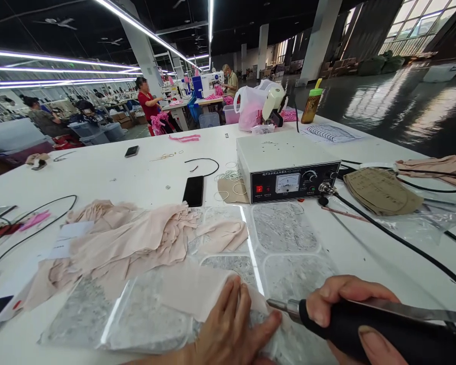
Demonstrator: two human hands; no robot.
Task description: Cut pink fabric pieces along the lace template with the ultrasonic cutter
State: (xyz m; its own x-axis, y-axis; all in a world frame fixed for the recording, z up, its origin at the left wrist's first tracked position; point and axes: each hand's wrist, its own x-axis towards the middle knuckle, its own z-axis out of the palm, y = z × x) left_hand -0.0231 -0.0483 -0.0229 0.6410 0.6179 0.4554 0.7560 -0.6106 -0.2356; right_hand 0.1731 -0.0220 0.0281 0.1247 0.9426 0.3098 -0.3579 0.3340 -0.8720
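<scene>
Worn on a person's head, a single camera faces forward and down across a white desk [147,175], with beige cloth [197,289] and a black-handled tool [368,315] close at the lower edge. The wide view stretches past a control box [288,159] at mid-range to distant columns [264,48] and overhead lights [211,23].

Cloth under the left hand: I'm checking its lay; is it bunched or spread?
Spread: the cloth lies flat where visible; the left hand hides part.
</scene>
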